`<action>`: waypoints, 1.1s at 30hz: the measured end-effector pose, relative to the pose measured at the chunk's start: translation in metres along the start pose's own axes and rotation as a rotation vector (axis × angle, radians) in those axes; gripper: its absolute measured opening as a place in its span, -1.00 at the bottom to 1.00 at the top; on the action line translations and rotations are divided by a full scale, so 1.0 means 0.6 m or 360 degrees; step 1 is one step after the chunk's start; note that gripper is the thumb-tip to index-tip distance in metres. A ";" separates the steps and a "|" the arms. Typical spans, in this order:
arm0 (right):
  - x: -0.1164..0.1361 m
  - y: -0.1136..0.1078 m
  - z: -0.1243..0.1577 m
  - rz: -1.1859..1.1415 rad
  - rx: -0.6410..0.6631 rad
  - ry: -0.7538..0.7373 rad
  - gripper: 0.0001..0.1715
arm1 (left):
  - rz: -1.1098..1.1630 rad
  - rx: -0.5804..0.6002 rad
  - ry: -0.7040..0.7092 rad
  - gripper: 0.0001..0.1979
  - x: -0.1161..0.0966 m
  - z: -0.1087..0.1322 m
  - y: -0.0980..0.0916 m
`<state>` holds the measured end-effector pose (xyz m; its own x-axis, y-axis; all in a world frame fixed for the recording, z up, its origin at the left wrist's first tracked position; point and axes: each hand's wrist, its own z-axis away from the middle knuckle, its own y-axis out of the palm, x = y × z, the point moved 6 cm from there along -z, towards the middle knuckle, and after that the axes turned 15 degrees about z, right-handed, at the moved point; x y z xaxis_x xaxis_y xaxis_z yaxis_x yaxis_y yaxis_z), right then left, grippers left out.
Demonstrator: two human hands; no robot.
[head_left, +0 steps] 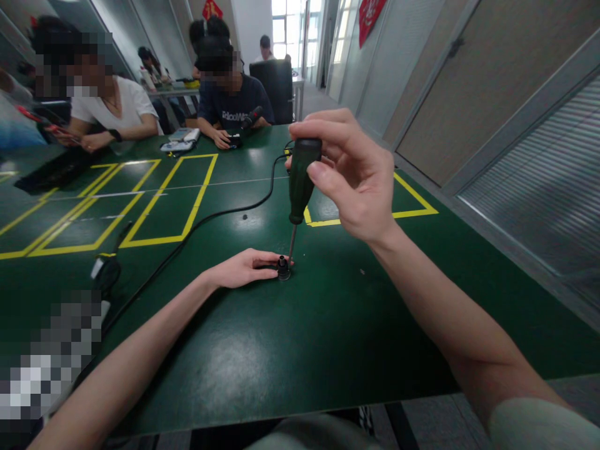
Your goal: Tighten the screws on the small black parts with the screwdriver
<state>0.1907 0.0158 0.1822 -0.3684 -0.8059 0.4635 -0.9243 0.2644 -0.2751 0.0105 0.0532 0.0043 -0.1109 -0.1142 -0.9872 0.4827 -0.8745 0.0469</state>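
My right hand [360, 175] grips the dark green handle of a screwdriver [300, 181], fingertips and thumb closed round it. The screwdriver stands nearly upright, and its thin metal shaft runs down to a small round black part [283, 269] on the table. The tip meets the part's right side; whether it sits in a screw there is too small to tell. Resting low on the table, my left hand [246, 267] pinches that black part between thumb and fingers from the left.
The green table [234, 350] carries yellow tape outlines [154, 240]. A black cable [210, 215] curves across it, left of my hands. A dark tool [107, 272] lies at the left, and a small black piece [244, 217] beyond the part. Two people sit across the table near a grey-white case [180, 140].
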 end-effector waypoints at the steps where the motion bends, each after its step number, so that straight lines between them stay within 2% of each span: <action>1: 0.001 0.000 0.000 -0.0018 -0.0004 0.0000 -0.62 | -0.0002 0.0000 0.0003 -0.50 0.000 0.000 0.000; 6: 0.008 0.004 -0.001 -0.0185 0.0035 -0.0096 -0.71 | -0.0004 0.0003 0.0004 -0.50 0.000 -0.001 0.000; 11: 0.004 0.006 -0.003 -0.0026 0.0045 -0.0075 -0.58 | -0.0001 -0.0004 -0.0005 -0.49 0.000 -0.001 0.000; 14: 0.001 0.003 -0.003 0.0077 0.0020 -0.0049 -0.56 | 0.0015 0.0002 -0.0009 -0.49 0.000 0.000 0.001; 21: -0.002 0.007 0.001 -0.0025 0.0082 0.0034 -0.53 | 0.0062 -0.0024 -0.0004 -0.46 0.002 -0.001 0.002; 25: -0.001 0.003 -0.003 0.0099 0.0006 0.0023 -0.46 | 0.0046 -0.0098 0.0043 -0.47 0.002 -0.003 0.002; 28: -0.001 0.004 -0.004 0.0130 0.0015 0.0017 -0.49 | 0.0010 -0.0133 0.0066 -0.48 0.003 -0.004 0.003; 33: -0.002 0.009 -0.001 -0.0026 0.0094 0.0027 -0.58 | -0.0001 -0.0142 0.0074 -0.47 0.004 -0.004 0.004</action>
<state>0.1861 0.0185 0.1807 -0.3557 -0.8005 0.4824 -0.9228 0.2193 -0.3167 0.0134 0.0520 0.0019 -0.0720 -0.0898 -0.9934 0.5583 -0.8289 0.0344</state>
